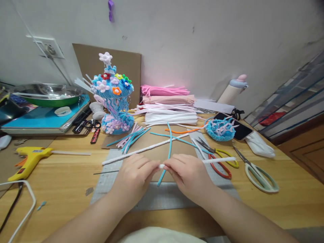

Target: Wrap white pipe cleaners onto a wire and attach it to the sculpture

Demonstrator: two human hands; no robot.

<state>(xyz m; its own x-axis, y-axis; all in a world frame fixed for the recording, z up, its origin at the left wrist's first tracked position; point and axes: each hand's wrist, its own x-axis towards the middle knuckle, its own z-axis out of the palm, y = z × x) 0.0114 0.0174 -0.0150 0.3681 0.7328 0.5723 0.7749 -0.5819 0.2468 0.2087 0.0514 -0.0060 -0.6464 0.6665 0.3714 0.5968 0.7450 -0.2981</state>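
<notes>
Between my fingertips I hold a white pipe cleaner point(219, 160), whose free end sticks out to the right past my right hand point(190, 176). My left hand point(135, 173) pinches it close beside the right, with a short white bit showing between them. A thin dark rod point(105, 172) juts out left of my left hand; whether I hold it or it lies on the mat, I cannot tell. Under and beyond my hands lie blue pipe cleaners point(170, 145) and another long white pipe cleaner point(144, 149), on cardboard point(158, 155) and a grey mat point(152, 199).
At right lie red-handled scissors point(219, 167), yellow-handled scissors point(229, 158), green-handled scissors point(262, 177) and a blue pipe-cleaner piece point(220, 130). A flowered blue model point(113, 91) stands behind, beside bundled pipe cleaners point(169, 118). A yellow glue gun point(30, 160) lies left.
</notes>
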